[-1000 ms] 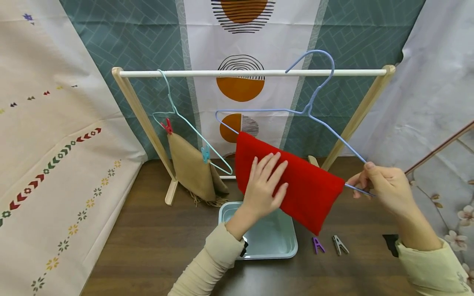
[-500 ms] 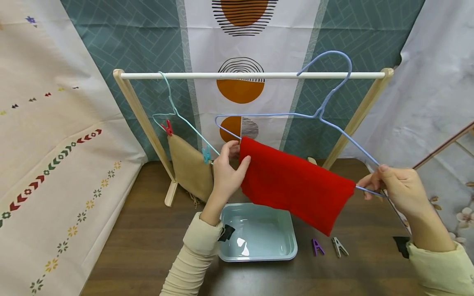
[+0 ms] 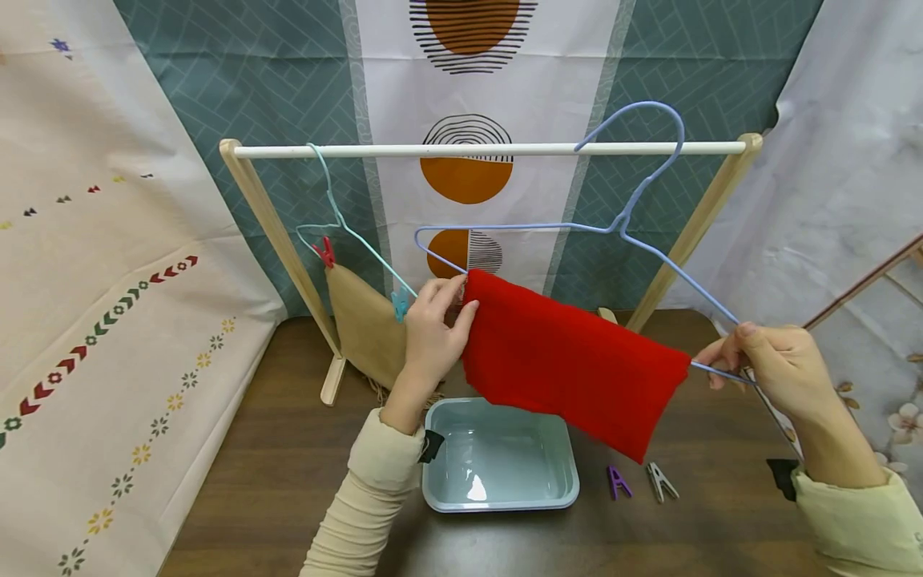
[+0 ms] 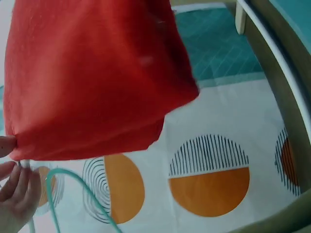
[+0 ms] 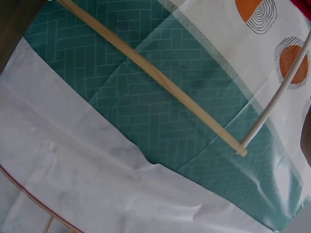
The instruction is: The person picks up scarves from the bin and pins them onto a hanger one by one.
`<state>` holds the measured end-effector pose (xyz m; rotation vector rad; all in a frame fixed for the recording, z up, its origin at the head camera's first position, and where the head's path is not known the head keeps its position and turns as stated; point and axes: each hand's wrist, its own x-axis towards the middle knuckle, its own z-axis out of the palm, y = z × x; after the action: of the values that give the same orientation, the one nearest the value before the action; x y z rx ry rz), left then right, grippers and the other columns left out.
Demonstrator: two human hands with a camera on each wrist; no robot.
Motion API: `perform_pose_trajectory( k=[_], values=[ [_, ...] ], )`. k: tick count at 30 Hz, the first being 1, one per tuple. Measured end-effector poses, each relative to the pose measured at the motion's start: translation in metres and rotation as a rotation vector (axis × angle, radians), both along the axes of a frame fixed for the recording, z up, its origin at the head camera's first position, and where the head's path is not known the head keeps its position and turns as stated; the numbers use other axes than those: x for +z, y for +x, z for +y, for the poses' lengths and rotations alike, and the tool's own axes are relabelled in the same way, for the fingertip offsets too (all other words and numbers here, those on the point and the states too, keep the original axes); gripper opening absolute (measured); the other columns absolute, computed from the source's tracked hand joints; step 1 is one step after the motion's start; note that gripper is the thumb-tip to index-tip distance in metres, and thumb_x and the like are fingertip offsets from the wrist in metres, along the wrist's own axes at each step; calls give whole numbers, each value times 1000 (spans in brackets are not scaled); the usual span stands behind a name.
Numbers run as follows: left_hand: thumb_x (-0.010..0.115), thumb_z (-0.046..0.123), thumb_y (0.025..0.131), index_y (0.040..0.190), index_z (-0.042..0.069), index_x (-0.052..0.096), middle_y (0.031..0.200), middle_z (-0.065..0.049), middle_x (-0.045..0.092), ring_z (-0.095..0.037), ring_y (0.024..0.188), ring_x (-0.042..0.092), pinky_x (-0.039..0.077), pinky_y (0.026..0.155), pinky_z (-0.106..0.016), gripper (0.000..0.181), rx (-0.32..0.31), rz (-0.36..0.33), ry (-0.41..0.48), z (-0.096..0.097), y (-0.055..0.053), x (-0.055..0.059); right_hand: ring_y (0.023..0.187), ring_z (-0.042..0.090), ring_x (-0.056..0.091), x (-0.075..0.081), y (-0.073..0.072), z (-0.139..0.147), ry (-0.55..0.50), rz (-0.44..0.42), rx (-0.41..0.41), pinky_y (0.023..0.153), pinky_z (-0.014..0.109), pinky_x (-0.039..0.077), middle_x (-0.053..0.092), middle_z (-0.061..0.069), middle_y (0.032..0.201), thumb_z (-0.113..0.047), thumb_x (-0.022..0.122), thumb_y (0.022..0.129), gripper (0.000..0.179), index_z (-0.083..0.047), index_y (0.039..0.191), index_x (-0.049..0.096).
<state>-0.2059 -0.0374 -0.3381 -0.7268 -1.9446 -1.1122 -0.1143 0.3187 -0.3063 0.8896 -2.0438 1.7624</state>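
A red cloth (image 3: 570,361) hangs folded over the lower bar of a blue clothes hanger (image 3: 623,220), which tilts down to the right. My left hand (image 3: 433,328) pinches the cloth at its upper left corner. In the left wrist view, the thumb of my left hand (image 4: 19,189) lies on the near face of the red cloth (image 4: 92,82), with the other fingers below its edge. My right hand (image 3: 771,365) grips the right end of the hanger. The hanger's hook overlaps the rack's white rod (image 3: 447,150) in the head view.
On the rod's left hangs a mint green hanger (image 3: 339,220) with a tan cloth (image 3: 364,320), a red clothespin (image 3: 327,252) and a turquoise clothespin (image 3: 400,304). Below stand a pale blue basin (image 3: 505,507), a purple clothespin (image 3: 618,482) and a grey clothespin (image 3: 661,481).
My left hand has moved left from the front of the red cloth to its upper left corner. The blue hanger, cloth and right hand have shifted slightly right.
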Motion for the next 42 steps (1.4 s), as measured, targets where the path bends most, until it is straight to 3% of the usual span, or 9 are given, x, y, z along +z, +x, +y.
perform_pose_trajectory(
  k=[6,12,17,22,25,28,33,38,42],
  values=[
    [68,2,76,113,-7,56,106,-21,54,-33,98,50,43,82,-39,41,80,166,-36,-12,-1,18,53,14,60,0,1,3,-25,-25,-10,42,23,37,67,10,71,10,31,94,39,3,61,52],
    [62,4,80,117,-10,51,117,-23,53,-34,111,47,35,99,-38,41,-44,250,-146,-24,-10,46,52,14,59,1,1,11,-11,-13,71,54,19,48,68,10,75,12,29,93,39,3,63,52],
    [65,7,80,117,-9,54,115,-22,57,-32,109,51,36,98,-34,42,-179,167,-261,-24,-19,61,55,13,61,0,0,15,8,10,130,51,20,46,68,10,76,12,30,94,38,3,64,52],
    [69,4,77,103,-6,64,93,-14,66,-20,77,61,50,69,-26,28,-346,72,-294,-24,-22,65,62,11,64,-2,-2,15,35,54,155,47,21,44,68,9,75,12,30,94,38,2,63,52],
    [68,-1,77,89,-4,68,74,-8,63,-13,56,50,42,50,-24,13,-440,45,-292,-23,-24,65,64,10,64,-1,-3,17,81,68,139,45,21,42,68,8,74,13,30,93,39,1,63,52],
    [66,-3,78,81,-4,68,66,-6,60,-10,51,41,36,46,-25,4,-501,3,-275,-24,-24,64,63,9,64,1,-2,19,186,41,64,46,21,43,68,5,72,15,30,92,42,-4,61,52],
    [65,-7,78,77,-5,68,63,-7,60,-11,47,40,35,44,-23,4,-542,-79,-197,-24,-23,59,61,8,64,2,-3,22,326,-42,-15,49,19,47,68,2,71,16,31,90,43,-7,61,53],
    [64,-10,77,75,-6,67,57,-5,53,-12,44,36,31,42,-21,6,-513,-109,-97,-21,-19,55,62,10,64,1,-9,26,321,-118,65,45,22,45,68,2,80,8,32,94,34,-2,82,62],
    [65,-10,76,74,-5,68,56,-5,53,-12,43,36,31,41,-22,6,-483,-70,-55,-19,-14,56,72,13,65,-1,-12,33,268,-157,159,51,23,48,68,2,93,-10,29,100,33,-3,107,60]
  ],
)
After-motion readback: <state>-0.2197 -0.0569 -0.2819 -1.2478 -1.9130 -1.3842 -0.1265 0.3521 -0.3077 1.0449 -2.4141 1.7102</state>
